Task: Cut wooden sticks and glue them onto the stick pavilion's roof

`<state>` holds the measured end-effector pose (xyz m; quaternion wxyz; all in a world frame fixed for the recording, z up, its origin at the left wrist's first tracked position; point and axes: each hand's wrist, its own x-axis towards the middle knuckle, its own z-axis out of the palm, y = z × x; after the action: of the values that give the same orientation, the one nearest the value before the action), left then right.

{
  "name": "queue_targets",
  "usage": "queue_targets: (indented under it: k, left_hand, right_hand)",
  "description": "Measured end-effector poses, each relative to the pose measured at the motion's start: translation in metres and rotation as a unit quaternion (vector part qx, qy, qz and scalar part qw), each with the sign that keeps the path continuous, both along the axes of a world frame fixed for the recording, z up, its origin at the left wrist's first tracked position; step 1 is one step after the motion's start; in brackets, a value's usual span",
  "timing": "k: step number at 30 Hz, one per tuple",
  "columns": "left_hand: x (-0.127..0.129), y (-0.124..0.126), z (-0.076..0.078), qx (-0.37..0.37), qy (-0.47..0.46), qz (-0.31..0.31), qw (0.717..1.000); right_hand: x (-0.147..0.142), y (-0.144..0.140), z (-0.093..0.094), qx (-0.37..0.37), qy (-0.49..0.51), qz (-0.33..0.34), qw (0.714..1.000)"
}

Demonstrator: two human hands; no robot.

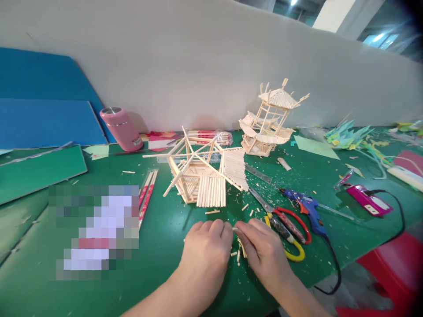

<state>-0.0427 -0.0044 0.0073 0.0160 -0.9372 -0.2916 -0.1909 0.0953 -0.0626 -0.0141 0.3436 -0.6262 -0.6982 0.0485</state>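
Note:
My left hand (209,246) is closed, its fingers curled down over the green table. Right beside it my right hand (264,248) is closed too, thumb and fingers pinched. Between them a small bit of a pale wooden stick (235,229) shows; the fingers hide the rest. Short cut stick pieces (238,255) lie on the table below the hands. Just beyond stands an open frame of wooden sticks (188,182), with one slatted panel (211,192) at its front and another slatted panel (235,168) on its right.
Behind is a small stick pavilion (269,119). To the right lie scissors (280,222), a blue glue gun (306,207) with its cord, and a magenta box (368,200). A pink flask (121,128) and packaged sticks (147,196) are on the left. One area is pixelated.

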Motion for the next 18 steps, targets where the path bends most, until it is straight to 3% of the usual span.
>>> queue_targets:
  k: [7,11,15,18]
  left_hand:
    - [0.001,0.001,-0.003,0.006,0.004,0.009,1.0]
    - [-0.002,0.007,0.002,-0.034,0.022,-0.028,0.999]
    - [-0.008,0.012,0.017,-0.115,0.035,-0.095,0.988]
    - [-0.012,0.013,0.032,-0.229,0.014,-0.189,0.955]
  right_hand:
    - [-0.005,0.002,-0.006,0.001,0.012,-0.013,1.0]
    - [0.002,0.002,0.006,-0.036,0.005,0.022,0.999]
    - [0.017,-0.001,0.036,-0.15,0.012,0.09,0.985]
    - [0.031,-0.001,0.053,-0.266,0.091,0.18,0.942]
